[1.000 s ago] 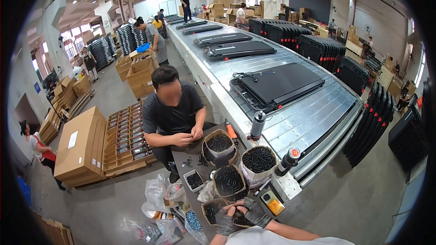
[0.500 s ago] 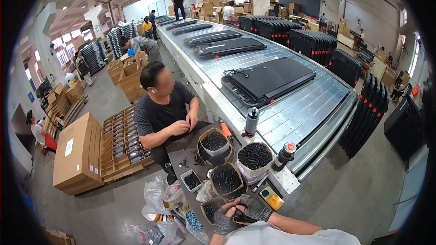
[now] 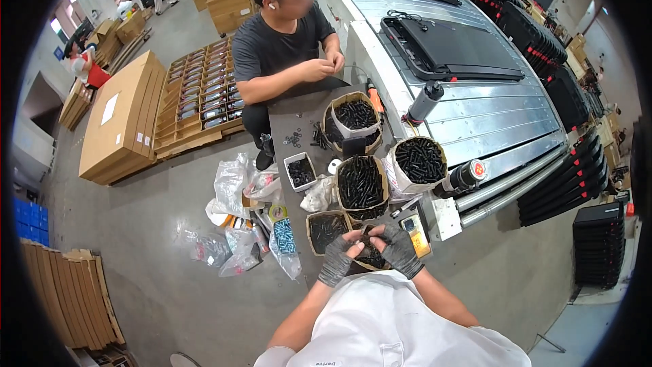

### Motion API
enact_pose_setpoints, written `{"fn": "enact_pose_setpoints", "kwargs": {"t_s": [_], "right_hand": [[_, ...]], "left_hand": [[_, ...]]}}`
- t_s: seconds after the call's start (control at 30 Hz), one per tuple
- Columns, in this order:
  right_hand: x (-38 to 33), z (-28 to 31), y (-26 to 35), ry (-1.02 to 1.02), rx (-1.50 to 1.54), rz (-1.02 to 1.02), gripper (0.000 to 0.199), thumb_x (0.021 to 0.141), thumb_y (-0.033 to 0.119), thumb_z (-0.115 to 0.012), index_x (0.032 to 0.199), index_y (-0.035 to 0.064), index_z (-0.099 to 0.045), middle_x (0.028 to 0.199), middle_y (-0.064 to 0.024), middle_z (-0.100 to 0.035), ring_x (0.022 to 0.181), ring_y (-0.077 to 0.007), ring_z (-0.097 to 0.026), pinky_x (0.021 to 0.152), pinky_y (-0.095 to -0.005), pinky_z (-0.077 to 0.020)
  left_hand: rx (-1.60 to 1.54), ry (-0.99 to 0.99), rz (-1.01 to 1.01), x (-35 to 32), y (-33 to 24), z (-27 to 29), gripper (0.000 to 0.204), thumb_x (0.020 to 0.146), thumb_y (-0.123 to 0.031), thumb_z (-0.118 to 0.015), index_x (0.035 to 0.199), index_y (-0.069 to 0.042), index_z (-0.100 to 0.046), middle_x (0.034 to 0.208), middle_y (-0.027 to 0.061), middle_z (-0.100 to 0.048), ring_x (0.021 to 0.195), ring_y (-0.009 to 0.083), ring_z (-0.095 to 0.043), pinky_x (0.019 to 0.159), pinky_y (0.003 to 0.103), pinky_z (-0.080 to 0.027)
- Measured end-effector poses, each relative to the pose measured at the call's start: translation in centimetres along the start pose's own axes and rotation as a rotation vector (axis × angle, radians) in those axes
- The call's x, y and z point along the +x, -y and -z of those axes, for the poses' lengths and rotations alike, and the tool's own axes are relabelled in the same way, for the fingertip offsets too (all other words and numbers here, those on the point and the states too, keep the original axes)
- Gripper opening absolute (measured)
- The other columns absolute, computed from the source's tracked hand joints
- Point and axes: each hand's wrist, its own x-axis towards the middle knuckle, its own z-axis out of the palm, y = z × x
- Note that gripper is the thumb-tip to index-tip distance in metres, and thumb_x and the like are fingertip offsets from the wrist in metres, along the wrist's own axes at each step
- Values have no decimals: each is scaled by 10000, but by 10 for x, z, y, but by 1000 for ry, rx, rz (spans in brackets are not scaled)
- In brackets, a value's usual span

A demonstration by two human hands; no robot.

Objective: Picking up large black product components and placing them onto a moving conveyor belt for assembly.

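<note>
Both my hands wear grey fingerless gloves and are close together over an open container of small dark parts (image 3: pixel 370 255) at the table's near edge. My left hand (image 3: pixel 341 255) has its thumb and fingers drawn together; whatever is in them is too small to tell. Facing it, my right hand (image 3: pixel 396 250) is also in a pinch, its contents hidden. Just left of the hands is a box of black screws (image 3: pixel 327 230). Behind them a larger box holds long black screws (image 3: pixel 360 183). A yellow-and-silver device (image 3: pixel 415 234) lies to the right.
Across the dark table (image 3: pixel 288 115) sits a co-worker (image 3: pixel 282 47), hands together. More screws fill a white bag (image 3: pixel 419 163) and a far box (image 3: pixel 354 114). Two cylindrical power tools, one a black-and-silver driver (image 3: pixel 468 175), stand by the metal conveyor (image 3: pixel 468 115). Plastic bags (image 3: pixel 234 183) lie on the left.
My view has tilted downward, so table and hands appear higher and my white-clad front shows more. My hands remain close together over the containers, fingers still pinched.
</note>
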Motion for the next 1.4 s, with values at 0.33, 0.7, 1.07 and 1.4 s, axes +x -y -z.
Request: {"fn": "enact_pose_setpoints", "kwargs": {"t_s": [0.33,0.7,1.07,1.4], "right_hand": [[142,15,-18,-3,-333,153,133,777,51,-642,907,64,-617,878,-122,-628,840,-308,-622,741,-368,-498],[225,8,-47,230,-403,155,112,744,14,-625,854,27,-609,861,-139,-641,859,-318,-623,765,-379,-495],[231,-26,-64,159,-621,228,137,733,17,-596,866,41,-618,919,-164,-571,861,-370,-590,740,-426,-484],[121,18,-17,82,-275,305,172,782,110,-665,933,51,-607,888,-138,-583,850,-331,-592,728,-393,-487]], "left_hand": [[152,-225,132,-12,34,63,288,893,-191,-604,1103,4,-632,958,103,-698,905,150,-639,813,276,-489],[131,-342,205,-17,62,74,237,871,-145,-601,1046,9,-644,921,103,-691,878,172,-637,810,300,-486],[200,-405,133,-25,65,80,214,881,-121,-598,1046,5,-646,912,96,-693,849,161,-641,800,289,-495],[1126,-187,66,26,62,66,278,803,-150,-631,1067,-62,-639,1049,150,-624,950,338,-621,838,414,-501]]}}
